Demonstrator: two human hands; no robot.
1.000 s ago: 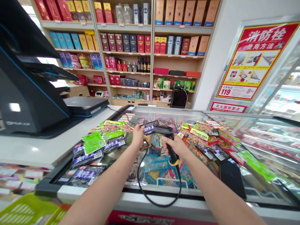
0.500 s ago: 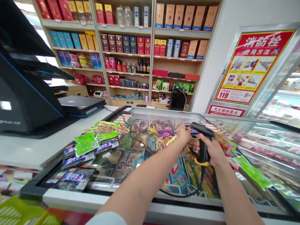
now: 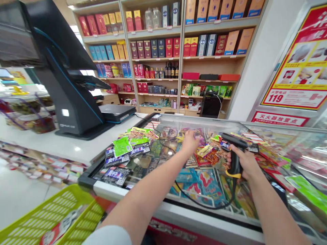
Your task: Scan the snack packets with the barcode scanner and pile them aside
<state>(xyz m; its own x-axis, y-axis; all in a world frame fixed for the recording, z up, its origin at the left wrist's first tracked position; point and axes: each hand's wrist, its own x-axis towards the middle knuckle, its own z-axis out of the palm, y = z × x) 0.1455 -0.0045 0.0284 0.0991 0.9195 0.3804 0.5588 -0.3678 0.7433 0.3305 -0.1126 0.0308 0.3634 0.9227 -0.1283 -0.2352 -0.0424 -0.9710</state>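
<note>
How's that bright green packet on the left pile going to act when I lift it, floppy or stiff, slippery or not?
The green packet will probably flex, since its surface looks creased like thin plastic. It may slip easily, as it's shiny and rests on glossy black packets. Rolling seems unlikely: it lies fairly flat.

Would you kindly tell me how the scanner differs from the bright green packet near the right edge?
The scanner is black with yellow trim; the packet is mostly bright green. The scanner is gripped in the right hand; the packet lies untouched. The scanner has a cord; the packet has none. Both are in the view's right half.
</note>
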